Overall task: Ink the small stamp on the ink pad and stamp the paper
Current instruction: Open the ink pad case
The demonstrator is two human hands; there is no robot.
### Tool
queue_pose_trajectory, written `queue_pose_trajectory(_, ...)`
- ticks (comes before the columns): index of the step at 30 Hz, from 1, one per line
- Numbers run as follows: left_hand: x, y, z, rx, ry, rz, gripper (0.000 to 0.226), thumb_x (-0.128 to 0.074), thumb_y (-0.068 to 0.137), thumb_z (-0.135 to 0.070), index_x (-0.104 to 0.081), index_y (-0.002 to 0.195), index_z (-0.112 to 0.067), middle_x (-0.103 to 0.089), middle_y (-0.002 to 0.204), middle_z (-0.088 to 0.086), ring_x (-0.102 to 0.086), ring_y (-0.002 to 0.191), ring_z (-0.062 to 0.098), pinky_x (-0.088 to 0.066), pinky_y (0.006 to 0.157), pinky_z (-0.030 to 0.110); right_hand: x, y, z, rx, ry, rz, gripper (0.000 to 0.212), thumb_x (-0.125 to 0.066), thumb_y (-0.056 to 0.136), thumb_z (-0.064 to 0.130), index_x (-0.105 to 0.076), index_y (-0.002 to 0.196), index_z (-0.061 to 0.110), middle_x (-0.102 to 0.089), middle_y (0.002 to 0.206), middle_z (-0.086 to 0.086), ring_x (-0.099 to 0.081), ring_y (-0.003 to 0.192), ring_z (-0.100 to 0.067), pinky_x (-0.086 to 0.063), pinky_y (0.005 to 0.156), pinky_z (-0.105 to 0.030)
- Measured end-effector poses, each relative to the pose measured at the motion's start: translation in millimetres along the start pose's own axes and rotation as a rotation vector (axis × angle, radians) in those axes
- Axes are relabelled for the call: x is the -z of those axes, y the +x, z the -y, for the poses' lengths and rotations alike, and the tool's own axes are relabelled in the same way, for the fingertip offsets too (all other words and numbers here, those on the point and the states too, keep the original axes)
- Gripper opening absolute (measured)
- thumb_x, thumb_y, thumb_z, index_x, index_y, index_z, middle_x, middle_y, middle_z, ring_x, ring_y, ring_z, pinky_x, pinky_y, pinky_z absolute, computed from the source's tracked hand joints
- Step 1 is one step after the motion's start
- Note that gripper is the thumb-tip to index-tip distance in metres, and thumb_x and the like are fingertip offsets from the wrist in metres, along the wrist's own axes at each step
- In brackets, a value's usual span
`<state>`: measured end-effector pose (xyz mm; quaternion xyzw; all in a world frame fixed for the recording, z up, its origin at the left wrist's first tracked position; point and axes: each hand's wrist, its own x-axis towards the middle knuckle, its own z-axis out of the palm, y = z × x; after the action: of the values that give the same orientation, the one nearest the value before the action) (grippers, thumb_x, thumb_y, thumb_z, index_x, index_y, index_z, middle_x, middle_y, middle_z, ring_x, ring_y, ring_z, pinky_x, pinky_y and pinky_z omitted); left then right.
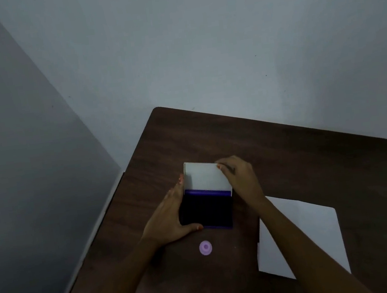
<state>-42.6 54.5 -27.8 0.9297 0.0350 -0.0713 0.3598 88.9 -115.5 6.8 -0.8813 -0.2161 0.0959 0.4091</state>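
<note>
The ink pad (207,212) lies on the dark wooden table (311,155) with its lid (204,177) swung up; the dark purple pad faces me. My left hand (170,218) grips the base's left side, thumb at its near edge. My right hand (238,177) holds the raised lid's right edge. The small round purple stamp (205,248) stands alone on the table just in front of the pad, touched by neither hand. A white sheet of paper (307,232) lies to the right, partly hidden under my right forearm.
The table's far-left corner (158,109) sits against a pale wall, and its left edge runs along a gap beside a grey wall. Bare wood spreads behind and to the right of the pad.
</note>
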Motion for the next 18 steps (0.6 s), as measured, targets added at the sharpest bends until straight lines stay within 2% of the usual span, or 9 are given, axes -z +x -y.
queue_pose_trajectory(4,1,0,0,-0.059,0.136,0.03,0.109,-0.046,0.061,-0.074,0.016,0.138,-0.027,0.015,0.151,-0.008,0.008,0.136,0.003,-0.003,0.113,0.026,-23,18,-13,-0.028,-0.177,-0.066,0.022,-0.05,0.089,0.006,-0.064,0.105,0.001,-0.063,0.109,-0.018,-0.057,0.099,-0.028,-0.043,0.087,-0.029)
queue_pose_trajectory(9,0,0,3,-0.068,0.214,0.057,0.103,-0.033,0.062,-0.078,0.015,0.135,-0.024,0.016,0.144,-0.012,0.01,0.134,0.002,0.005,0.109,0.023,-35,21,-19,-0.036,-0.305,-0.071,0.02,-0.051,0.088,0.006,-0.065,0.098,-0.003,-0.062,0.107,-0.021,-0.054,0.098,-0.031,-0.043,0.086,-0.036)
queue_pose_trajectory(11,1,-1,1,-0.055,0.222,0.069,0.102,-0.03,0.06,-0.078,0.015,0.134,-0.024,0.016,0.142,-0.013,0.012,0.132,0.001,0.007,0.108,0.022,-33,22,-17,-0.04,-0.33,-0.068,0.02,-0.051,0.087,0.006,-0.065,0.1,-0.001,-0.06,0.109,-0.02,-0.053,0.1,-0.033,-0.041,0.087,-0.039)
queue_pose_trajectory(15,4,-3,-2,-0.043,0.219,0.079,0.101,-0.027,0.059,-0.08,0.015,0.134,-0.026,0.016,0.141,-0.014,0.011,0.131,0.0,0.005,0.108,0.023,-25,15,-11,-0.048,-0.377,-0.031,0.038,-0.05,0.09,0.012,-0.048,0.128,0.01,-0.048,0.133,-0.015,-0.04,0.124,-0.029,-0.03,0.105,-0.04)
queue_pose_trajectory(18,3,-6,0,-0.033,0.125,0.038,0.097,-0.034,0.067,-0.079,0.006,0.139,-0.028,0.007,0.146,-0.013,0.003,0.134,0.001,-0.006,0.112,0.026,-24,-10,-4,-0.005,-0.303,-0.057,0.034,-0.048,0.091,0.015,-0.05,0.125,0.01,-0.05,0.132,-0.014,-0.042,0.124,-0.027,-0.031,0.106,-0.037)
